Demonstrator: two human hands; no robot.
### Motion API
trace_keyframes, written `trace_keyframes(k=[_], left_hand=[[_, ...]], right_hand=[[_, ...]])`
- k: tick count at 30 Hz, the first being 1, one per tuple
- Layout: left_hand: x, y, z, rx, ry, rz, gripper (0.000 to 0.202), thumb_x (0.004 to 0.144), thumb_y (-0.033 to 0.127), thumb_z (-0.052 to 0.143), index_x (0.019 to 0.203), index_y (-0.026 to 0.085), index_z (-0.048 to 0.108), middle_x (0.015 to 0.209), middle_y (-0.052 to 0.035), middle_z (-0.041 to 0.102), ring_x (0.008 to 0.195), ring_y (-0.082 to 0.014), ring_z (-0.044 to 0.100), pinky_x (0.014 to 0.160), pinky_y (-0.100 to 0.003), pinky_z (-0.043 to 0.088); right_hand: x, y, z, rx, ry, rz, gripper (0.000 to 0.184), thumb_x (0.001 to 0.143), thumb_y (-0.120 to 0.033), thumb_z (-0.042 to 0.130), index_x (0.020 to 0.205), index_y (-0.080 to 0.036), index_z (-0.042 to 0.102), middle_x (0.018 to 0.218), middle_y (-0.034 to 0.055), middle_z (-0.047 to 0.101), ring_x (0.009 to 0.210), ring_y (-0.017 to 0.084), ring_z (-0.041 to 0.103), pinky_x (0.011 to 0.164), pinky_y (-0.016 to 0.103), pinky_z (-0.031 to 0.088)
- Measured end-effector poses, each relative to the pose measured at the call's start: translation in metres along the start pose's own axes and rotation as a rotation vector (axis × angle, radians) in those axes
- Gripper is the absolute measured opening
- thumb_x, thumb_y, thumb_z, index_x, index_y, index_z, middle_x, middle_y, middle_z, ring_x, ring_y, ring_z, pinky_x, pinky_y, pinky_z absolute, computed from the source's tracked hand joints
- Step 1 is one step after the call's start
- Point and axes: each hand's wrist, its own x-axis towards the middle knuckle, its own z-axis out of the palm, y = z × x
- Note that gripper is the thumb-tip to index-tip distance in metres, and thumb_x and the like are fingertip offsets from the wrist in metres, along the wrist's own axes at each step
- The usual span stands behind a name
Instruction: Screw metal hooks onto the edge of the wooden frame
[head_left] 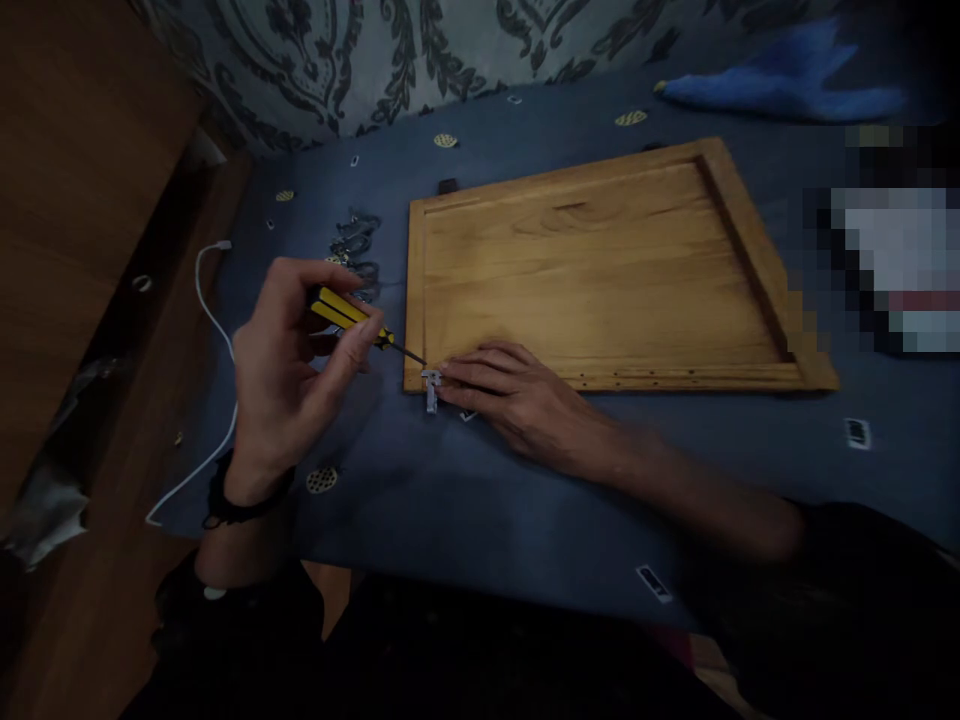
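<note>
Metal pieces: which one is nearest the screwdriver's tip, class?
The metal piece at the near left corner of the wooden board, beside the right hand; the cluster of pieces lies beyond the left hand.

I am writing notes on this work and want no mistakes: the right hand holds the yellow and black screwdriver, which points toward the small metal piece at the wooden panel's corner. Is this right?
Not quite: the head view shows the left hand, not the right hand, holding the yellow and black screwdriver. It does point toward the small metal piece at the wooden panel's corner.
</note>
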Motion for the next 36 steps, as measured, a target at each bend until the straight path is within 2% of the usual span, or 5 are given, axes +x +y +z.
trace_keyframes(k=[4,12,23,28,36], left_hand=[[-0.002,-0.012,0.005,0.031,-0.071,-0.004,0.023,0.096,0.034,0.07,0.117,0.032,0.06,0.109,-0.0001,0.068,0.096,-0.0185,0.074,0.067,-0.034,0.066],[-0.002,-0.013,0.005,0.03,-0.158,0.021,0.025,0.096,0.031,0.069,0.119,0.029,0.061,0.102,-0.001,0.072,0.09,-0.0188,0.074,0.064,-0.032,0.064],[-0.002,-0.013,0.004,0.005,-0.126,0.015,0.026,0.097,0.031,0.069,0.121,0.031,0.06,0.104,-0.0008,0.07,0.095,-0.0183,0.073,0.069,-0.032,0.064],[-0.002,-0.015,0.006,0.076,-0.15,0.064,0.027,0.098,0.03,0.067,0.123,0.027,0.058,0.105,-0.0009,0.071,0.089,-0.0151,0.073,0.067,-0.026,0.062],[-0.001,-0.016,0.006,0.123,-0.153,0.095,0.026,0.1,0.03,0.064,0.123,0.023,0.057,0.104,-0.0015,0.071,0.089,-0.0145,0.074,0.067,-0.023,0.061]], right_hand=[[0.0,-0.001,-0.002,0.002,-0.011,0.015,0.039,0.101,-0.011,0.047,0.133,-0.021,0.067,0.133,0.0109,0.072,0.125,0.026,0.063,0.105,0.051,0.049],[0.002,-0.001,-0.001,-0.06,0.006,-0.019,0.035,0.103,-0.011,0.044,0.128,-0.015,0.068,0.128,0.0123,0.074,0.122,0.026,0.064,0.104,0.047,0.05],[0.002,-0.003,-0.003,-0.068,-0.023,-0.003,0.037,0.103,-0.011,0.044,0.131,-0.018,0.067,0.132,0.0115,0.073,0.124,0.026,0.064,0.105,0.049,0.051],[0.002,-0.004,-0.005,-0.081,0.01,-0.026,0.034,0.1,-0.008,0.046,0.126,-0.012,0.068,0.13,0.0153,0.073,0.119,0.028,0.066,0.102,0.049,0.054],[0.0,-0.005,-0.005,-0.002,0.095,0.04,0.036,0.102,-0.009,0.047,0.134,-0.016,0.063,0.132,0.0143,0.071,0.122,0.026,0.066,0.101,0.048,0.058]])
